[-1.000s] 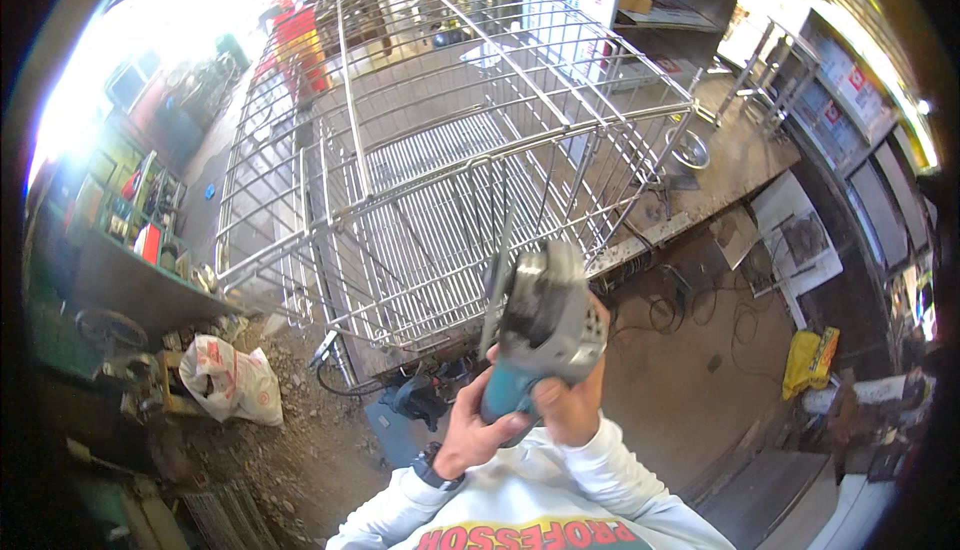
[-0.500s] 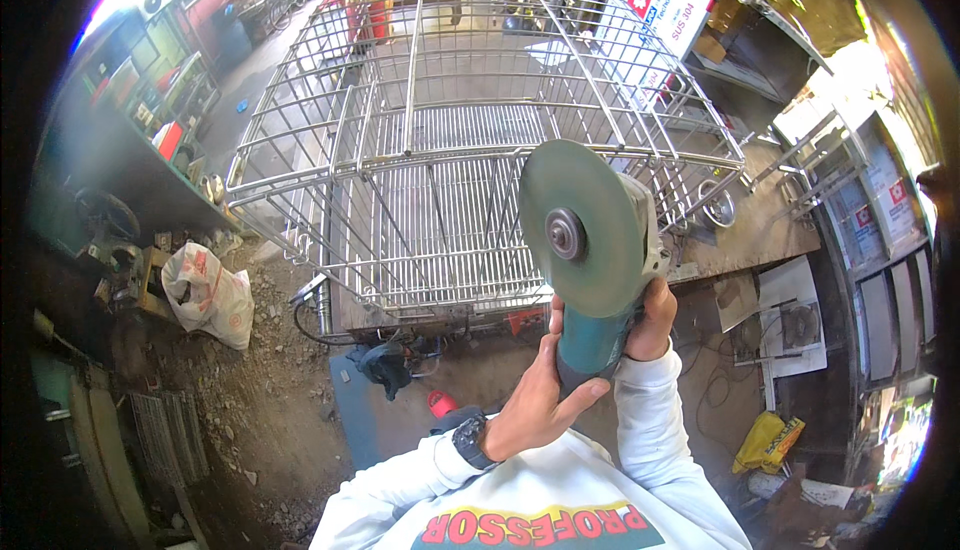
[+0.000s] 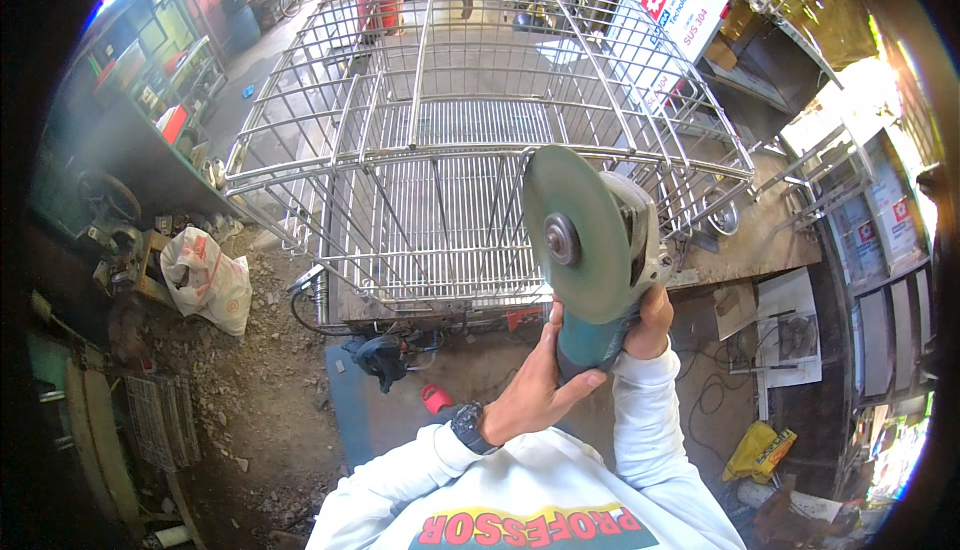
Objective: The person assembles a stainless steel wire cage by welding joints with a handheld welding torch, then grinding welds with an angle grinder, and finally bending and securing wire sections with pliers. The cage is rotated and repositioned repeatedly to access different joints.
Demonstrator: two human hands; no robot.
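Note:
Both my hands are wrapped round an angle grinder [image 3: 592, 342] with a teal body. Its large greenish-grey disc [image 3: 585, 275] stands upright, edge up, with a round metal hub at its centre. My left hand [image 3: 535, 390], a dark watch on its wrist, grips the lower body from the left. On the right side, my right hand [image 3: 650, 328] closes round the body just below the gear head. In front stands a big silver wire cage [image 3: 415, 110] with a slatted bottom. The disc overlaps its front top bar in view; I cannot tell whether they touch.
The cage rests on a worktable [image 3: 770, 248]. A white sack [image 3: 210, 280] sits on gravelly ground at left. Below the table are a dark tool [image 3: 378, 360] and a red slipper [image 3: 435, 397]. Cables [image 3: 712, 390] and a yellow bag [image 3: 760, 450] lie at right.
The grinder's head has turned slightly, showing more of the gear housing behind the disc. The view has shifted a little. Both hands keep their grip.

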